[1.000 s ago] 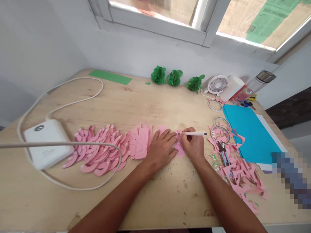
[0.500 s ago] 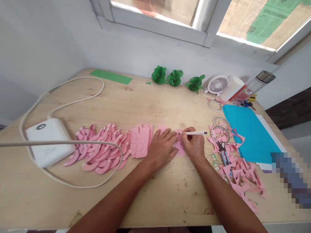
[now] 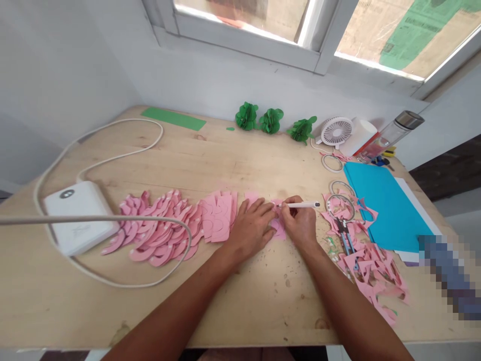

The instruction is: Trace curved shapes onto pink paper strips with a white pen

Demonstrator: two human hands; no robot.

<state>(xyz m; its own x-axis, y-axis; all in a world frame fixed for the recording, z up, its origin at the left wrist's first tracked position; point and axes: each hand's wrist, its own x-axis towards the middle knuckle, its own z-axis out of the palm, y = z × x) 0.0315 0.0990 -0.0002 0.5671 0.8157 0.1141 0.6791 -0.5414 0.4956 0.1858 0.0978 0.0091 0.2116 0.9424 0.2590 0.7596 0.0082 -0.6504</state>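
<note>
My right hand (image 3: pixel 301 220) grips a white pen (image 3: pixel 306 204), its tip down on a sheet of pink paper (image 3: pixel 278 229). Flat on that paper lies my left hand (image 3: pixel 253 225), fingers stretched out and slightly spread, covering much of the sheet. Curved outlines show on the part between the hands. Just left of my left hand is a stack of pink paper pieces (image 3: pixel 218 218) marked with curved lines. Beyond it, a heap of cut pink curved pieces (image 3: pixel 163 230) spreads over the wooden table (image 3: pixel 248 155).
At left a white power bank (image 3: pixel 80 218) trails a looping cable (image 3: pixel 165 220). Pink scraps (image 3: pixel 376 273), scissors (image 3: pixel 345 235) and tape rolls (image 3: pixel 340 207) lie right, beside blue sheets (image 3: pixel 387 205). Green paper shapes (image 3: pixel 271 121), a small fan (image 3: pixel 337 132) and a bottle (image 3: pixel 394 133) stand behind.
The camera view has shifted very slightly. Both hands and the pen stay in nearly the same place on the pink paper.
</note>
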